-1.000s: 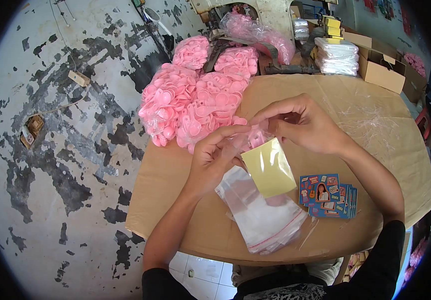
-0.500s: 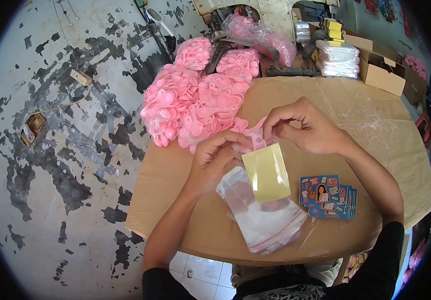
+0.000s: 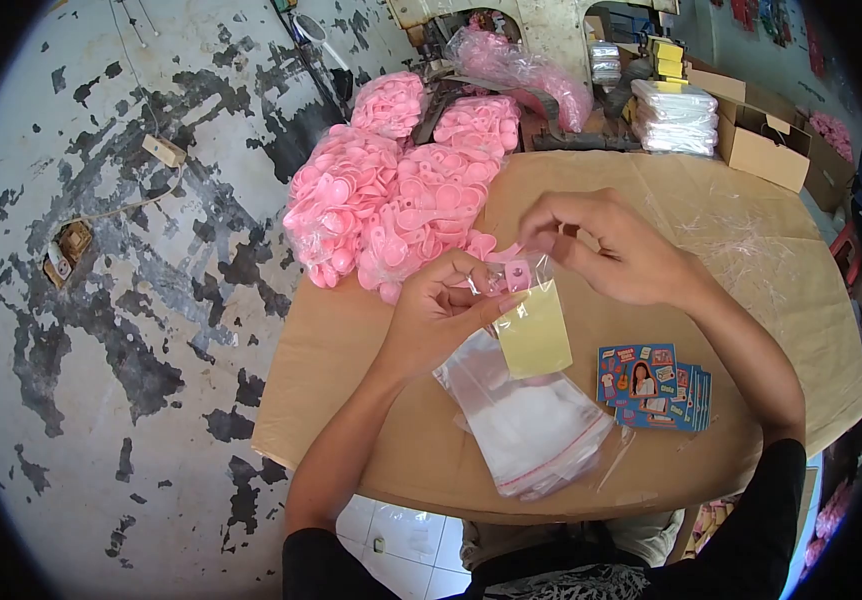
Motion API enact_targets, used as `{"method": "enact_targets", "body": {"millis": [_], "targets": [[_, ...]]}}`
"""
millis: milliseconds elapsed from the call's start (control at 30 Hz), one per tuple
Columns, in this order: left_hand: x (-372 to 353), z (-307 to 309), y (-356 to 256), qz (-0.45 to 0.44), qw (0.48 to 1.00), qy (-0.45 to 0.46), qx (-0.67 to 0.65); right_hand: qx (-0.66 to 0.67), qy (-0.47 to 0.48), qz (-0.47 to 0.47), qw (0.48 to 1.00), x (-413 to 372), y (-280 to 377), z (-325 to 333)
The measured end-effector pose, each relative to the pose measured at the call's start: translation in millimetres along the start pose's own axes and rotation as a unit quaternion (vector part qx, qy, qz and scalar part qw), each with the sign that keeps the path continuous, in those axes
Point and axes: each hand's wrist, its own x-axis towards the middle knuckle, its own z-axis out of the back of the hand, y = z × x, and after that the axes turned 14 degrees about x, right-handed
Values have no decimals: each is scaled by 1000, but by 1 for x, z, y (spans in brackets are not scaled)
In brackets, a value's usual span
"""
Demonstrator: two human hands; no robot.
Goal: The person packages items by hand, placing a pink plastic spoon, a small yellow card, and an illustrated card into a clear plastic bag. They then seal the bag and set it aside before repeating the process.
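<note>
My left hand (image 3: 451, 305) pinches the edge of a clear plastic bag with a yellow card (image 3: 535, 335) inside. At the bag's upper end is a pink plastic piece (image 3: 518, 275) with a small hole. My right hand (image 3: 591, 245) is closed at the top of the bag, its fingertips on a pink piece. Below the card lies a stack of clear bags (image 3: 541, 435) with a red line near one edge. Right of these sit several blue printed cards (image 3: 651, 388), overlapping each other.
Bags of pink spoons (image 3: 421, 200) are piled at the table's back left. Farther back right stand a stack of clear packets (image 3: 676, 118) and an open cardboard box (image 3: 766, 145). Brown paper covers the table (image 3: 331, 400); thin plastic strands (image 3: 741, 255) lie at its right.
The yellow card has moved up slightly, and my left thumb now lies across its upper left corner. My right hand has shifted slightly, its fingers still bent at the bag's top.
</note>
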Motion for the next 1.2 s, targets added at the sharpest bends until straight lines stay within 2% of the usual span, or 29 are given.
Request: {"method": "enact_targets", "body": {"millis": [67,167,267,367,467,500,533,567,600,700,733,767,800,833,900,933,1000,1033,1100,1133,1167,1200], "targets": [[1,0,0,-9,1000,7,-4,2,-24,-7,1000,2,11,-6],[0,-3,-2,-21,1000,15,-10,-55,84,-144,985,2,28,1],[2,-2,5,-22,1000,18,-14,-105,44,-40,993,-1,32,13],[0,-3,2,-16,999,27,19,-183,-70,49,979,-19,73,29],[-5,-15,-9,-57,997,29,-36,-208,-83,31,974,-74,109,28],[-6,-21,-17,-76,995,30,-58,-159,-98,-22,982,-100,116,21],[-15,-20,-22,-60,996,60,-7,-112,-114,-74,984,-128,123,11],[-25,-25,-30,-124,985,109,55,-74,-136,-97,983,-156,129,-2],[-38,-39,-39,-167,972,155,58,-38,-160,-117,979,-183,131,-16],[-85,-97,-69,-245,929,276,28,124,-147,-63,979,-252,129,-59],[-98,-113,-75,-262,913,306,57,213,-146,-87,962,-270,128,-75],[-108,-127,-73,-266,895,348,79,241,-178,-115,947,-276,133,-84],[-125,-153,-51,-306,889,323,110,230,-156,-156,948,-299,131,-87],[-140,-180,-37,-260,917,293,81,218,-135,-195,947,-329,126,-91],[-163,-231,-12,-171,958,229,27,226,-322,-275,877,-382,129,-112],[-174,-251,6,-74,965,252,-26,212,-395,-297,844,-412,130,-119],[-203,-287,47,129,937,295,-133,135,-518,-345,771,-474,129,-120],[-218,-307,77,159,923,297,-185,73,-566,-370,733,-506,129,-115],[-262,-345,142,256,874,337,-240,103,-665,-406,618,-587,115,-112],[-268,-343,153,263,866,354,-236,20,-707,-448,547,-601,108,-116],[-271,-337,161,268,860,368,-231,-95,-644,-541,532,-728,86,-132],[-272,-332,171,272,855,378,-227,-194,-633,-513,547,-744,73,-148]]}}
